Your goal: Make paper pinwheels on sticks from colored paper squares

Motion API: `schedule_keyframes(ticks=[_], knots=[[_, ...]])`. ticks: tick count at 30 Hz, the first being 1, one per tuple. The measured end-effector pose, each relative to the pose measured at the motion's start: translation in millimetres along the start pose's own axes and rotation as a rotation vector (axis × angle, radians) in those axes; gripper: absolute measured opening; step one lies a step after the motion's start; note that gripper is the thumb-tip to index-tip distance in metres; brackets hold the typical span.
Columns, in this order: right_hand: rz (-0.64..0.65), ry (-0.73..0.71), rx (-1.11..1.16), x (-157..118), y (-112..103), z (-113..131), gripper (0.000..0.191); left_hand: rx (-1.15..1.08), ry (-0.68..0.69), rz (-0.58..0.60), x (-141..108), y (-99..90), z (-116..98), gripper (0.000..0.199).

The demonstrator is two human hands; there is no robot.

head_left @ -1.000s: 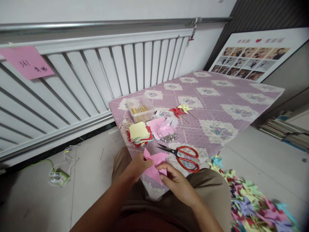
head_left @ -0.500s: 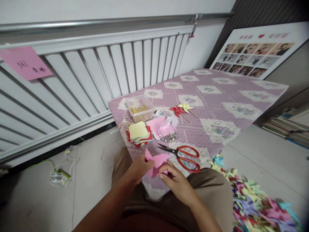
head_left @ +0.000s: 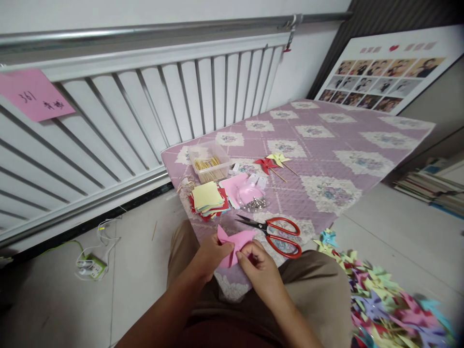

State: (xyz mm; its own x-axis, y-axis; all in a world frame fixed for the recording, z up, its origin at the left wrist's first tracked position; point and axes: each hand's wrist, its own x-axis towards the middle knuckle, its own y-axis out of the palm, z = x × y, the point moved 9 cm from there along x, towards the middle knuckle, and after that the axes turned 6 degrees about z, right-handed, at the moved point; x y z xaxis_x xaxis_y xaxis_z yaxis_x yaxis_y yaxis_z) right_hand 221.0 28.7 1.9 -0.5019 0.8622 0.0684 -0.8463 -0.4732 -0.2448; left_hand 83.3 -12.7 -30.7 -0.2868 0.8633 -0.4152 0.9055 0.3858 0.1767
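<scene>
By the left hand (head_left: 213, 252) and the right hand (head_left: 261, 268), the pink paper (head_left: 237, 239) is pinched over the cloth's (head_left: 232, 286) six o'clock corner. It could be ripped by hard tugging, or snagged on the scissors (head_left: 266, 226), near at two o'clock.

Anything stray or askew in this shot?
One thin stick lies alone on the floor, away from the boxed sticks. Scissors also rest with blades parted, handles near the table edge.
</scene>
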Motion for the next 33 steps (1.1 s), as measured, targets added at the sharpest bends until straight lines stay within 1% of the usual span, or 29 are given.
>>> schedule_keyframes(ticks=[2,4,11,15,22,29,33], knots=[[-0.017,-0.003,-0.009,0.8,-1.6,1.9,0.025,0.069,-0.018,0.098,-0.1,9.1,0.8,0.002],[-0.028,-0.003,-0.022,1.4,-3.0,2.9,0.025,0.099,-0.014,0.134,-0.4,12.4,0.5,0.005],[-0.033,-0.013,-0.064,2.0,-3.6,1.4,0.024,0.097,-0.026,0.127,-3.5,13.1,-2.0,0.007],[-0.045,-0.020,-0.064,2.6,-4.6,-0.1,0.024,0.109,-0.009,0.130,-4.1,13.6,-2.9,0.009],[-0.036,-0.041,-0.084,2.5,-5.3,4.5,0.025,0.121,0.006,0.132,-2.5,12.3,1.9,0.011],[-0.035,-0.045,-0.082,2.7,-3.7,7.6,0.025,0.177,0.022,0.122,-4.4,12.7,-4.1,0.014],[-0.029,-0.046,-0.080,2.6,-2.8,7.9,0.025,0.197,0.040,0.119,-3.8,12.4,-4.7,0.010]])
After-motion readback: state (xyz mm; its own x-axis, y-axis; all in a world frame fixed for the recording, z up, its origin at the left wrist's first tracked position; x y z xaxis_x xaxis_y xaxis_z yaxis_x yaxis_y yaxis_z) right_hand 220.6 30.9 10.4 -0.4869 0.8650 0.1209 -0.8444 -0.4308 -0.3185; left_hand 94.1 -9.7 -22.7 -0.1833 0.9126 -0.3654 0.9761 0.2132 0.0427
